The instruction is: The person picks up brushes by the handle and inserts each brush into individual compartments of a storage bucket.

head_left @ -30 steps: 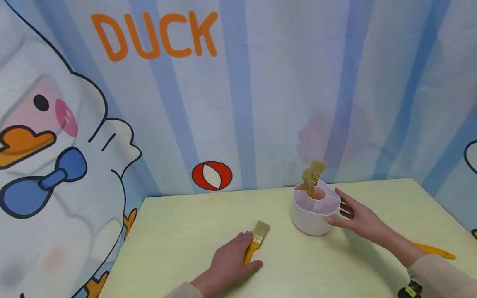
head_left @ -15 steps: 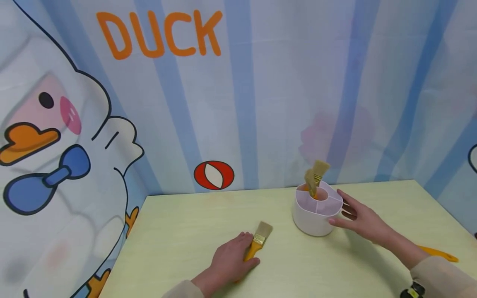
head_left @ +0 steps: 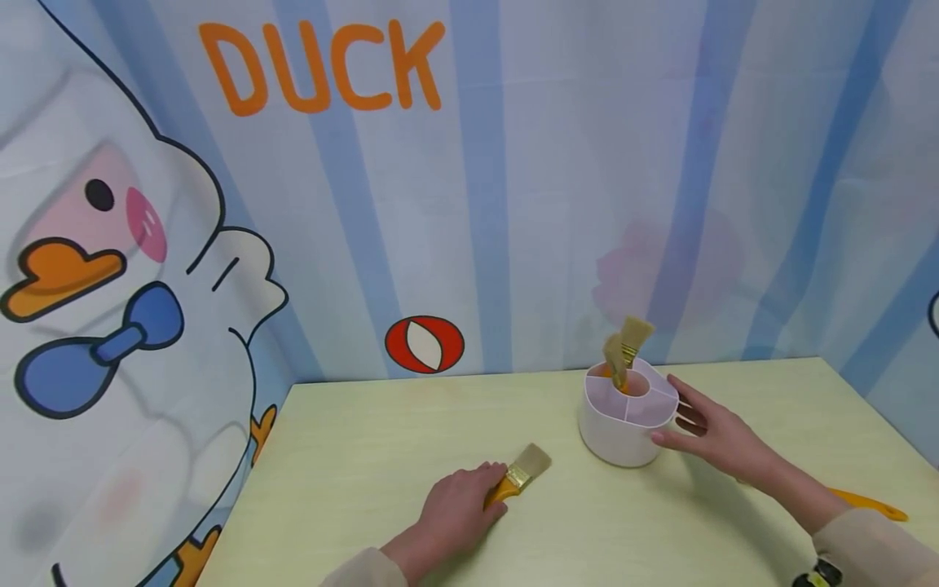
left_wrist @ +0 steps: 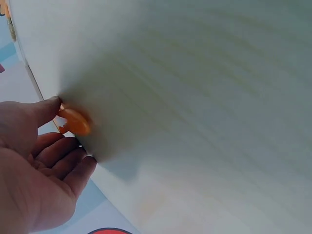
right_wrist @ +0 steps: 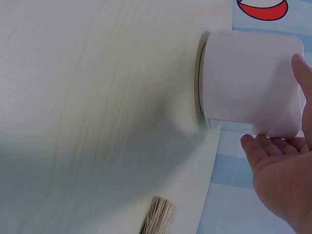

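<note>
My left hand [head_left: 456, 509] grips the yellow-orange handle of a paintbrush [head_left: 524, 470] low over the table. Its pale bristles point away to the right. In the left wrist view the thumb and fingers close around the orange handle end [left_wrist: 75, 122]. My right hand [head_left: 722, 440] holds the right side of a round white brush holder [head_left: 619, 434], thumb at the front and fingers behind. The holder has several compartments. Two paintbrushes [head_left: 635, 333] stand in its back left part, bristles up. The right wrist view shows the holder's plain wall [right_wrist: 251, 80] between thumb and fingertips.
Another paintbrush lies on the table at the right, its orange handle [head_left: 873, 504] partly behind my right forearm; its bristles [right_wrist: 158, 217] show in the right wrist view. The pale table [head_left: 381, 440] ends at a striped duck-print curtain [head_left: 543, 204]. A black-and-yellow item sits at my right cuff.
The paintbrush in my left hand has swung to point more to the right, and the fingers have closed further around its handle. The right hand stays at the holder. The view shifts slightly.
</note>
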`<state>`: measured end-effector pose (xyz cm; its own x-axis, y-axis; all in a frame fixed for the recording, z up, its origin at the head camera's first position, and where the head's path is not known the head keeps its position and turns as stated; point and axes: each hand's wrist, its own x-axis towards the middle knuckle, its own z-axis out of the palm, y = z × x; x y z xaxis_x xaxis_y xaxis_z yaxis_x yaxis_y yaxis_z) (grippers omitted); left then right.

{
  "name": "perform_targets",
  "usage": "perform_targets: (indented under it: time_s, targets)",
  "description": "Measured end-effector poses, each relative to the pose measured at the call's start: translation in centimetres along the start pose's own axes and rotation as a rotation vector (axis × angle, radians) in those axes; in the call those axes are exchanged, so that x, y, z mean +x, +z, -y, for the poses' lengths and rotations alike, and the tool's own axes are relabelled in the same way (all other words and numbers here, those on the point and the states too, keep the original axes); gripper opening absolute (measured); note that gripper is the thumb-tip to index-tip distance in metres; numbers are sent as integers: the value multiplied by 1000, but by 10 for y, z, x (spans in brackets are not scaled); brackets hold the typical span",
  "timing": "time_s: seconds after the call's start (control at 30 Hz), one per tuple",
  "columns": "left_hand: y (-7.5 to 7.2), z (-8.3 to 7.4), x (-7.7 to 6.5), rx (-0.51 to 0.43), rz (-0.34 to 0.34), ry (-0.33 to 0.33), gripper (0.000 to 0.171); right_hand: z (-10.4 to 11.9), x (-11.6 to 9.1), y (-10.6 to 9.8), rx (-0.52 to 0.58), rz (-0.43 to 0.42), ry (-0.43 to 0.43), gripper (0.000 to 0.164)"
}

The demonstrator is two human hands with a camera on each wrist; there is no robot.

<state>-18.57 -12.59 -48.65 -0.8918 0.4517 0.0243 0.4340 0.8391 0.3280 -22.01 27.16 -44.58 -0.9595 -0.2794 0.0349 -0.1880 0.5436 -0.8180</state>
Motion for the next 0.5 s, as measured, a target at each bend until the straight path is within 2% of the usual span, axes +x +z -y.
perform_targets:
  time_s: [0.5]
  targets:
    - [0, 4, 6, 23, -31, 38, 38, 1, 0, 0, 22, 8, -3, 100]
